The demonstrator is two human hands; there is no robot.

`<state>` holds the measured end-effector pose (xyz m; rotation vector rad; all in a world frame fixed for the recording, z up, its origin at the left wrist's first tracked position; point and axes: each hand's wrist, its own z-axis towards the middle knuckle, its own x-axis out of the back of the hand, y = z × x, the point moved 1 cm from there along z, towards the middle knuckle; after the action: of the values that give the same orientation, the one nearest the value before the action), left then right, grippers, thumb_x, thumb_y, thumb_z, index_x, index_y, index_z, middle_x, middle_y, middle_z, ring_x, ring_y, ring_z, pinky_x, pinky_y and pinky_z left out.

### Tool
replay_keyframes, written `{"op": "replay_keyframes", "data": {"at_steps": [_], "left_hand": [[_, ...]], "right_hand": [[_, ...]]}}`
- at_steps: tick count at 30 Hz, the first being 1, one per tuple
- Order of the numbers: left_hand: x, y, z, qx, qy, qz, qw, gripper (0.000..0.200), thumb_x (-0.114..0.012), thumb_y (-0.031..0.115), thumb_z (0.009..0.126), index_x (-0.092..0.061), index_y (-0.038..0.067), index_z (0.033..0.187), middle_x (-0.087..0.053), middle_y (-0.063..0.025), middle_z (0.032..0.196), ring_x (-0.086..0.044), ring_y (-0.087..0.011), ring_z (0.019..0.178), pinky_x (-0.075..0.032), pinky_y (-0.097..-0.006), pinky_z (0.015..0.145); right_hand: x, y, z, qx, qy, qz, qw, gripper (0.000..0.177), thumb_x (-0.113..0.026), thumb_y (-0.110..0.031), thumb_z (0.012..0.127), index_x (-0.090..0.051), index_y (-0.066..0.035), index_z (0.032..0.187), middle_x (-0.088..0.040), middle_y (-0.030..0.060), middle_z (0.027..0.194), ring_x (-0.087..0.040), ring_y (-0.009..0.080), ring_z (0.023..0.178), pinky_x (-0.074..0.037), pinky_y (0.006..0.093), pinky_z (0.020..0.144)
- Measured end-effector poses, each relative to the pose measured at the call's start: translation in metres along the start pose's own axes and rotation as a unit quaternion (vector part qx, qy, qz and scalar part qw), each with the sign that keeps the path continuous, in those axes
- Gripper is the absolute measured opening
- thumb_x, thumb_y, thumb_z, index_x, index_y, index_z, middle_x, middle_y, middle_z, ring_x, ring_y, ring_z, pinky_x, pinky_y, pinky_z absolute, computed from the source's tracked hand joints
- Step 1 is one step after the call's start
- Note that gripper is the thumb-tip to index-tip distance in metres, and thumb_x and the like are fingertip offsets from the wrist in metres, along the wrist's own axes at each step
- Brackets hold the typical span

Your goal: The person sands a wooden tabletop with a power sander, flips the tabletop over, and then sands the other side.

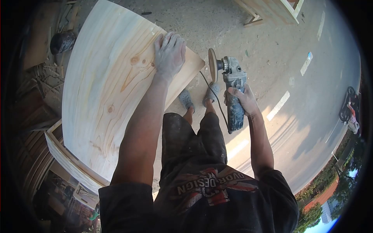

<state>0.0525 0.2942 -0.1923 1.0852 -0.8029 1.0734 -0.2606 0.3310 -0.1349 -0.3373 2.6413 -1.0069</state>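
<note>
A large pale wooden panel (112,73) with knots and grain lines fills the left of the view. My left hand (169,54), coated in dust, lies on the panel near its upper right edge, its fingers bent over the surface. To the right, my right hand (243,100) is wrapped round the body of an angle grinder (235,108). The grinder's round disc (212,65) stands edge-on, a short way right of the panel's corner and apart from it. A dark cord (217,97) runs from near that corner down to the grinder's lower end.
My feet in grey clogs (186,99) stand on the concrete between panel and grinder. Another wooden piece (272,9) is at the top right. Wood scraps (50,77) and stacked boards (35,155) lie at left. A road with white dashes (278,105) and a motorcycle (349,105) are at right.
</note>
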Motion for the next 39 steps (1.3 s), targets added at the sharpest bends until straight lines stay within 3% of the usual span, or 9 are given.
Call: {"op": "replay_keyframes", "data": {"at_steps": [4,8,12,17,25,31,33,37,39], "left_hand": [[0.0,0.0,0.001,0.009,0.003,-0.006,1.0,0.015,-0.058,0.021,0.103,-0.067,0.011,0.108,-0.068,-0.0077,0.118,-0.057,-0.0278,0.131,-0.036,-0.0531,0.116],[0.0,0.001,0.0,0.007,0.008,-0.009,1.0,0.014,-0.058,0.021,0.103,-0.067,0.011,0.108,-0.068,-0.0068,0.118,-0.057,-0.0272,0.131,-0.037,-0.0523,0.115],[0.0,0.0,0.0,0.007,0.012,-0.008,1.0,0.013,-0.058,0.021,0.103,-0.066,0.012,0.107,-0.067,-0.0058,0.118,-0.057,-0.0261,0.13,-0.037,-0.0514,0.114],[0.0,0.0,0.001,0.01,0.004,-0.013,1.0,0.016,-0.056,0.024,0.104,-0.066,0.011,0.108,-0.067,-0.0055,0.119,-0.056,-0.0248,0.131,-0.036,-0.0526,0.114],[-0.002,0.0,0.002,0.004,-0.001,-0.009,1.0,0.019,-0.055,0.026,0.106,-0.066,0.011,0.109,-0.067,-0.0058,0.118,-0.055,-0.025,0.132,-0.036,-0.0536,0.116],[-0.001,-0.001,0.002,0.005,-0.007,0.004,1.0,0.019,-0.053,0.023,0.107,-0.066,0.011,0.11,-0.068,-0.0062,0.123,-0.058,-0.0276,0.13,-0.035,-0.0518,0.114],[0.001,0.0,0.002,0.001,-0.01,0.0,1.0,0.019,-0.053,0.022,0.107,-0.067,0.01,0.111,-0.069,-0.0063,0.123,-0.058,-0.0277,0.131,-0.035,-0.0518,0.115],[0.001,0.0,0.003,-0.006,-0.009,0.009,1.0,0.018,-0.053,0.021,0.107,-0.067,0.01,0.111,-0.069,-0.0055,0.123,-0.058,-0.0269,0.131,-0.035,-0.0514,0.115],[0.001,-0.001,0.002,-0.009,-0.007,0.01,1.0,0.016,-0.054,0.021,0.107,-0.066,0.011,0.11,-0.068,-0.0048,0.123,-0.058,-0.0264,0.13,-0.035,-0.0513,0.115]], "right_hand": [[0.022,-0.039,0.02,-0.017,-0.042,-0.151,0.987,0.045,-0.087,-0.03,0.083,-0.064,0.0,0.107,-0.07,0.0081,0.085,-0.069,0.016,0.067,-0.058,0.0307,0.063],[0.031,-0.068,0.042,-0.055,-0.076,-0.201,0.975,0.06,-0.09,-0.034,0.08,-0.058,0.001,0.118,-0.07,0.0095,0.086,-0.071,0.017,0.07,-0.06,0.0314,0.063],[0.028,-0.081,0.043,-0.047,-0.069,-0.264,0.961,0.061,-0.09,-0.036,0.08,-0.059,0.002,0.117,-0.07,0.0094,0.086,-0.072,0.0174,0.071,-0.061,0.0314,0.064],[0.023,-0.041,0.027,-0.062,-0.077,-0.177,0.979,0.058,-0.09,-0.035,0.08,-0.061,0.002,0.115,-0.07,0.0103,0.088,-0.071,0.0168,0.072,-0.061,0.0318,0.067],[-0.034,0.013,-0.014,-0.013,0.019,-0.025,0.999,0.028,-0.08,-0.022,0.091,-0.066,-0.002,0.105,-0.07,0.0066,0.083,-0.068,0.0149,0.068,-0.057,0.0315,0.063],[-0.122,0.039,-0.03,-0.006,0.178,0.17,0.969,0.029,-0.077,-0.018,0.096,-0.062,-0.001,0.114,-0.07,0.0084,0.089,-0.069,0.0171,0.067,-0.058,0.0329,0.059],[-0.146,0.044,-0.029,0.003,0.185,0.274,0.944,0.029,-0.076,-0.018,0.097,-0.061,-0.001,0.115,-0.07,0.0082,0.091,-0.068,0.0163,0.068,-0.057,0.0321,0.06],[-0.137,0.041,-0.027,-0.002,0.2,0.295,0.934,0.029,-0.075,-0.018,0.098,-0.061,-0.001,0.116,-0.069,0.0074,0.092,-0.067,0.0157,0.07,-0.057,0.0311,0.06],[-0.109,0.045,-0.025,-0.041,0.115,0.296,0.947,0.029,-0.075,-0.021,0.098,-0.061,-0.003,0.116,-0.069,0.0072,0.092,-0.067,0.0157,0.071,-0.056,0.0309,0.06]]}}
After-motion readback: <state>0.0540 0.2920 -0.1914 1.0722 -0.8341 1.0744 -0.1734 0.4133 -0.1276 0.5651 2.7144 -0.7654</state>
